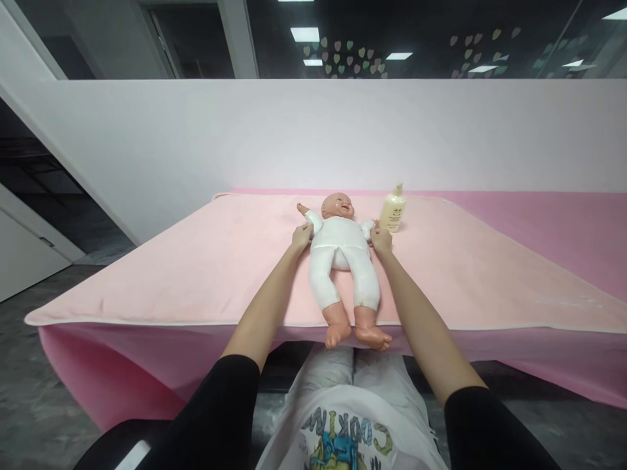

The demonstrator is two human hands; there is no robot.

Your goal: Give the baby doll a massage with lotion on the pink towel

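Baby doll [339, 245], white fabric body, smooth plastic head, lying on fuzzy pink blanket [235, 261].
Left hand [302, 236], right hand [381, 241] curled at its soft arms; grip firmness unclear.

Probably an indoor office or training room: beyond the hands, dark glass panes [416, 46] with heart-shaped stickers reflect rectangular ceiling lights.
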